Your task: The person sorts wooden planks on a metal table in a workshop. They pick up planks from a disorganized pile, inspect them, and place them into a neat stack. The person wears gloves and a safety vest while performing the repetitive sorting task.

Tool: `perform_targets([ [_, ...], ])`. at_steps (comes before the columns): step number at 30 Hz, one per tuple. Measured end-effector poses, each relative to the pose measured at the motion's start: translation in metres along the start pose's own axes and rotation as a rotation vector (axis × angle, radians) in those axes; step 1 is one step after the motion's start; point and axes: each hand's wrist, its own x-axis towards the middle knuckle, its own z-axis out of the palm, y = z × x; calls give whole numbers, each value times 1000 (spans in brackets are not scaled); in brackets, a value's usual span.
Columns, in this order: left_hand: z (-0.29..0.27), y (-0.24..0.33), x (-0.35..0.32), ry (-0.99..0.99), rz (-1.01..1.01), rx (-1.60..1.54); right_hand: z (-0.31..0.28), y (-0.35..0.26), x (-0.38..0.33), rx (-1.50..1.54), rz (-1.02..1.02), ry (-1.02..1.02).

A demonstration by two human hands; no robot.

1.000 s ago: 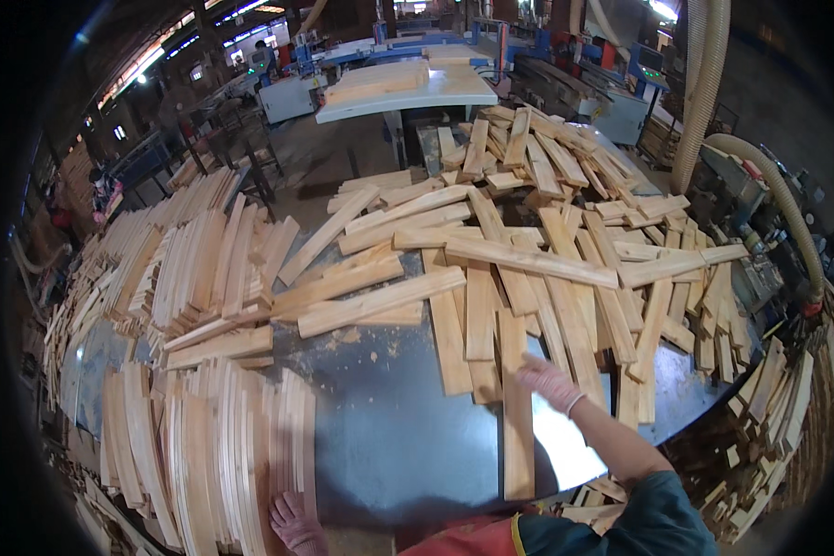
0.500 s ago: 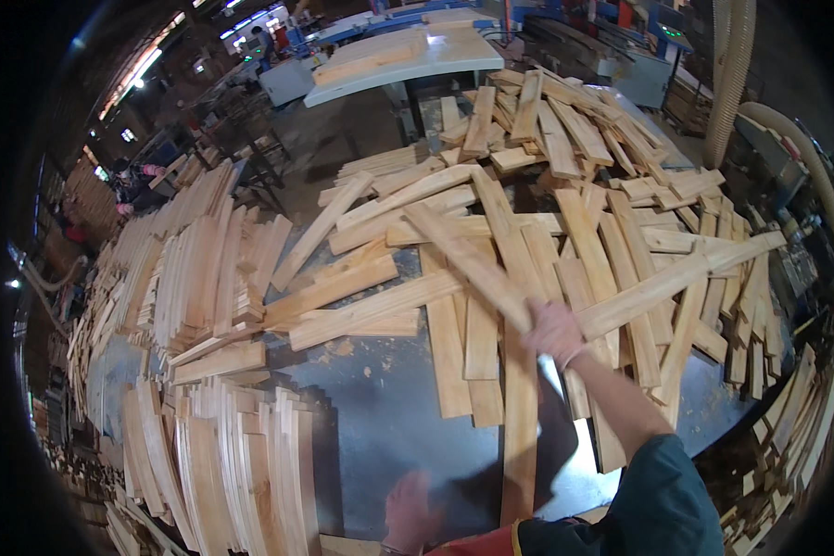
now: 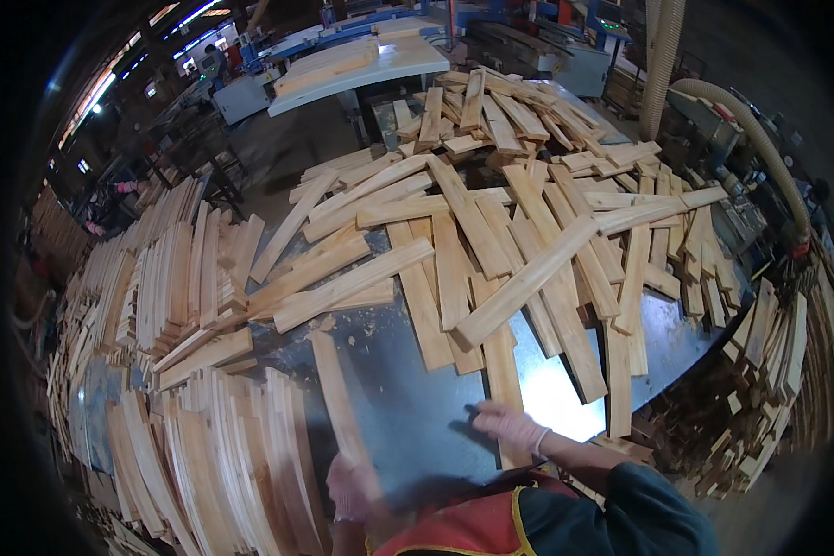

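My left hand [image 3: 347, 486], slightly blurred, is closed on the near end of a wooden board [image 3: 336, 385]. That board stretches away from me over the table, beside a neat row of boards standing on edge [image 3: 236, 445]. To its right, my right hand [image 3: 510, 427] hovers with its fingers extended leftward and holds nothing. It lies over the near part of a loose board [image 3: 503, 385], though contact is unclear. A long board [image 3: 528, 281] slants across the loose pile just beyond.
Loose boards [image 3: 454, 269] lie crisscross over the metal table [image 3: 403, 389], heaped higher at the far end. Another stacked row [image 3: 171, 269] stands at the left. A white-topped table [image 3: 371, 69] is beyond, a ribbed hose [image 3: 663, 69] at far right, and offcuts [image 3: 769, 343] below the right edge.
My right hand has let go of a board and drawn back toward me. A board has left the pile, and my left hand now grips one beside the row. The view has shifted slightly.
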Motion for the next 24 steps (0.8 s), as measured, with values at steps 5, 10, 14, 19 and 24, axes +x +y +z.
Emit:
perform_targets([
  [5,-57,-100,-22,399,320,1015,-81,7,62,179,-93,584],
  [10,-59,-126,-18,313,118,1049,-124,-72,102,396,-100,704],
  [14,2,-44,-5,239,300,830,-141,-80,162,177,-248,681],
  [19,85,79,33,49,468,704,-80,-107,151,-83,-406,520],
  [24,140,169,54,-142,376,569,-122,-145,134,-892,-675,543],
])
